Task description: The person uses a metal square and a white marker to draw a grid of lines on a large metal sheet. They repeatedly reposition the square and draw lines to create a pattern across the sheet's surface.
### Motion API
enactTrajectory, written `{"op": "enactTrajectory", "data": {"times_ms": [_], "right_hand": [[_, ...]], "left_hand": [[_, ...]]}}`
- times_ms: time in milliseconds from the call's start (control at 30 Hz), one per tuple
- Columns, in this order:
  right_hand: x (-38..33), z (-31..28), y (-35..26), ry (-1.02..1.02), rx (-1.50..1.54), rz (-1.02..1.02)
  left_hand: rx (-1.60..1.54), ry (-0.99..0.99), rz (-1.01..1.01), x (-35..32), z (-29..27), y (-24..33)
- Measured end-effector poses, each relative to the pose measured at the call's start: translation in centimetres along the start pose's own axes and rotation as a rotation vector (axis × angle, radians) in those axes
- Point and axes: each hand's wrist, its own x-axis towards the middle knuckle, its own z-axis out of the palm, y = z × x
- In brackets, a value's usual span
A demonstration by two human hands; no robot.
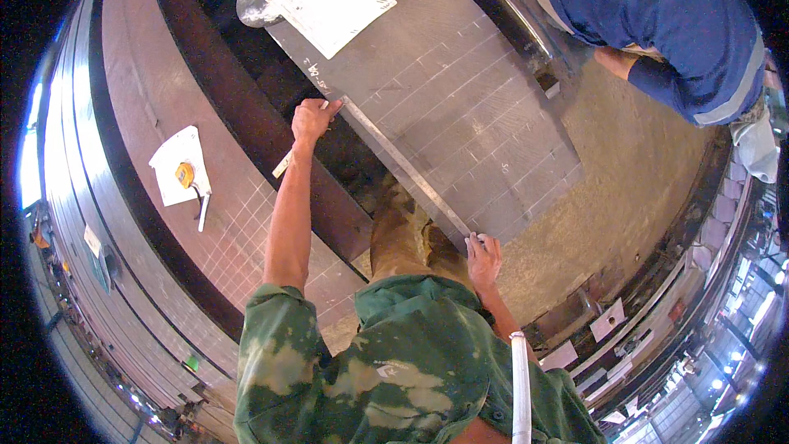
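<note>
A long, pale steel square (pixel 403 166) lies along the near edge of a dark steel plate (pixel 526 144) marked with a chalk grid. Its short leg seems to pass behind my left hand (pixel 311 122), with the pale end showing beside the wrist. My left hand is closed on this corner, its fingertips at the plate's edge; a small white piece shows by the fingers, its kind unclear. My right hand (pixel 485 259) has its fingers closed at the far end of the long leg, by the plate's corner.
Printed white sheets (pixel 333 0) lie on the plate. On the reddish plate (pixel 234 222) to the left rest another sheet (pixel 168 173) and a yellow tape measure (pixel 185 174). A dark gap separates the plates. A co-worker in blue (pixel 657 25) bends at upper right.
</note>
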Motion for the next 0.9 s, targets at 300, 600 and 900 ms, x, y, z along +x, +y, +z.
{"op": "enactTrajectory", "data": {"times_ms": [300, 600, 900], "right_hand": [[0.4, -0.3, -0.6, 0.079, 0.003, -0.035], [0.5, -0.6, -1.1, 0.094, -0.025, -0.010], [0.3, -0.2, -1.0, 0.100, 0.000, -0.014]], "left_hand": [[-0.028, -0.024, -0.001, 0.3, 0.0, -0.6], [-0.022, -0.020, -0.037, -0.1, -0.2, 0.6], [0.003, -0.011, -0.009, -0.2, -0.5, 0.7]]}}
